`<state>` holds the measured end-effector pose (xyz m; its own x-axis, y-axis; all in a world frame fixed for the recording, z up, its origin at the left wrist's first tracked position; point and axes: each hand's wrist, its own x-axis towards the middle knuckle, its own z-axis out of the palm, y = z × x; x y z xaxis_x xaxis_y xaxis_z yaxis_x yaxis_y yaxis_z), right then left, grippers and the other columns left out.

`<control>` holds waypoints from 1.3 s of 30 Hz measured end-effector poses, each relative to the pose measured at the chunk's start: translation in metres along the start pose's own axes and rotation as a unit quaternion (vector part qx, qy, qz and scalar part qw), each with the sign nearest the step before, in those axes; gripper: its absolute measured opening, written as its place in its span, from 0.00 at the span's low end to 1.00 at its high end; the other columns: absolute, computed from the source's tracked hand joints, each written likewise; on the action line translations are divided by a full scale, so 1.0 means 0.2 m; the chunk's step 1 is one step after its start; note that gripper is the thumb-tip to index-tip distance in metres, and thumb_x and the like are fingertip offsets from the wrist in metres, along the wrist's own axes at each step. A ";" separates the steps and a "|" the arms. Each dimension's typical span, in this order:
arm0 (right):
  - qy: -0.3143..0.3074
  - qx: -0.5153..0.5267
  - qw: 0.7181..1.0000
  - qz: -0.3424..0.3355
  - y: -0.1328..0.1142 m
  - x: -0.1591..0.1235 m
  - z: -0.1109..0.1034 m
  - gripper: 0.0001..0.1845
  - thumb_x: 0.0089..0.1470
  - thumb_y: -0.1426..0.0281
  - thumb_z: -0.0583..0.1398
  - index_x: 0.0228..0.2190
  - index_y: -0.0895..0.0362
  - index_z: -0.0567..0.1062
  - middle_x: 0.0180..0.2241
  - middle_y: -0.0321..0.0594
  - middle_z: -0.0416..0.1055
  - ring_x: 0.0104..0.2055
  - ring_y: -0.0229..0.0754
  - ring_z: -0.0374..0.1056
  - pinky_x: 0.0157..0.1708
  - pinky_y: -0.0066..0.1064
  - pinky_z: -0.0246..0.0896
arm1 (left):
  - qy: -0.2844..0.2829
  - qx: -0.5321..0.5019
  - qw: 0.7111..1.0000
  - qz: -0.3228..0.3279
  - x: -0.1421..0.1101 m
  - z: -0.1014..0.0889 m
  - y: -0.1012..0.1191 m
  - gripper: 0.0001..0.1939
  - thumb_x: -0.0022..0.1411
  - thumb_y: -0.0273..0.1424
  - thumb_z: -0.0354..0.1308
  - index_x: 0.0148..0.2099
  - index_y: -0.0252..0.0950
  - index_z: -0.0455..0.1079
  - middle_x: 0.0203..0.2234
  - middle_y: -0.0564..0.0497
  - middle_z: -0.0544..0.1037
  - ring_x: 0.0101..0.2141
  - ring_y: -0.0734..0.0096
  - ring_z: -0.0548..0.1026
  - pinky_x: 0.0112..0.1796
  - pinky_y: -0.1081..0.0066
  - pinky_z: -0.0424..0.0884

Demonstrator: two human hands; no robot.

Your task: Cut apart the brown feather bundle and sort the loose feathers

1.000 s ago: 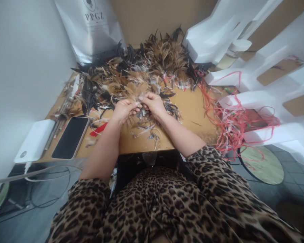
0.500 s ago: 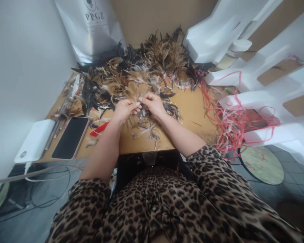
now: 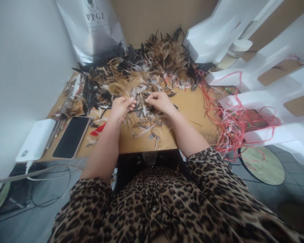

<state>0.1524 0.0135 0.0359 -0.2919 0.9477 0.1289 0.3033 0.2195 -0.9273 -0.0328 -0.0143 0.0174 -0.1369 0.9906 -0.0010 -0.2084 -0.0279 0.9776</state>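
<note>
My left hand (image 3: 122, 107) is closed in a pinch on a bunch of tan feathers (image 3: 124, 86), which fans out above its fingertips. To its right, my right hand (image 3: 161, 102) also has thumb and finger pressed together. Whatever lies in that pinch, if anything, is too small to make out. Between and below the hands are grey and white fluffy feather scraps (image 3: 143, 113). A large heap of brown and black feathers (image 3: 167, 55) spreads behind both hands.
A phone (image 3: 71, 137) and a white power bank (image 3: 35, 140) with a cable lie at the left. Tangled pink strings (image 3: 231, 130) hang at the right edge beside white foam pieces (image 3: 266, 101). A silver bag (image 3: 98, 37) stands behind.
My hands have moved apart from their meeting point. The tan feathers have shifted left with my left hand, while my right hand has moved right.
</note>
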 end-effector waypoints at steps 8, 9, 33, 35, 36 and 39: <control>-0.078 -0.238 0.968 0.004 0.01 -0.04 0.05 0.11 0.40 0.64 0.63 0.21 0.60 0.76 0.18 0.35 0.68 0.22 0.33 0.60 0.25 0.26 0.52 | 0.009 -0.029 0.999 -0.011 -0.01 0.01 0.01 0.10 0.46 0.32 0.67 0.26 0.30 0.71 0.22 0.49 0.77 0.18 0.84 0.69 0.19 0.83 0.64; -0.081 -0.250 0.965 0.000 0.01 -0.04 0.06 0.08 0.41 0.66 0.62 0.21 0.60 0.76 0.19 0.35 0.69 0.22 0.33 0.61 0.26 0.26 0.53 | 0.011 -0.032 0.999 -0.014 -0.01 0.01 0.01 0.10 0.46 0.32 0.67 0.26 0.30 0.71 0.22 0.50 0.77 0.18 0.84 0.69 0.19 0.83 0.64; 0.026 0.252 0.966 0.052 -0.01 -0.01 0.11 0.19 0.37 0.59 0.67 0.23 0.58 0.67 0.14 0.27 0.59 0.15 0.26 0.48 0.15 0.22 0.41 | -0.117 -0.053 0.985 -0.112 -0.07 0.05 0.05 0.09 0.47 0.30 0.66 0.31 0.29 0.74 0.31 0.44 0.80 0.22 0.81 0.74 0.20 0.84 0.65; 0.027 0.242 0.969 0.044 -0.01 -0.02 0.12 0.19 0.37 0.58 0.67 0.24 0.58 0.67 0.15 0.27 0.59 0.16 0.26 0.49 0.15 0.22 0.42 | -0.123 -0.060 0.985 -0.108 -0.07 0.05 0.04 0.09 0.47 0.30 0.66 0.30 0.29 0.74 0.30 0.44 0.80 0.22 0.82 0.73 0.20 0.84 0.65; 0.025 0.238 0.970 0.041 -0.01 -0.02 0.13 0.19 0.37 0.58 0.67 0.24 0.58 0.67 0.15 0.27 0.59 0.16 0.26 0.50 0.15 0.22 0.42 | -0.122 -0.064 0.985 -0.106 -0.07 0.04 0.04 0.09 0.47 0.29 0.66 0.30 0.29 0.74 0.29 0.45 0.79 0.22 0.83 0.73 0.21 0.85 0.66; 0.017 0.236 0.971 0.040 -0.01 -0.02 0.13 0.20 0.38 0.57 0.66 0.24 0.58 0.67 0.15 0.27 0.59 0.16 0.26 0.50 0.15 0.22 0.41 | -0.108 -0.082 0.985 -0.106 -0.06 0.04 0.03 0.07 0.47 0.28 0.66 0.29 0.29 0.73 0.25 0.47 0.78 0.21 0.85 0.71 0.21 0.85 0.65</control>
<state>0.1291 0.0031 0.0274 -0.2517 0.9663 0.0543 -0.1279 0.0224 -0.9915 -0.0243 -0.0249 0.0256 0.1313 0.9815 -0.1395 -0.3672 0.1788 0.9128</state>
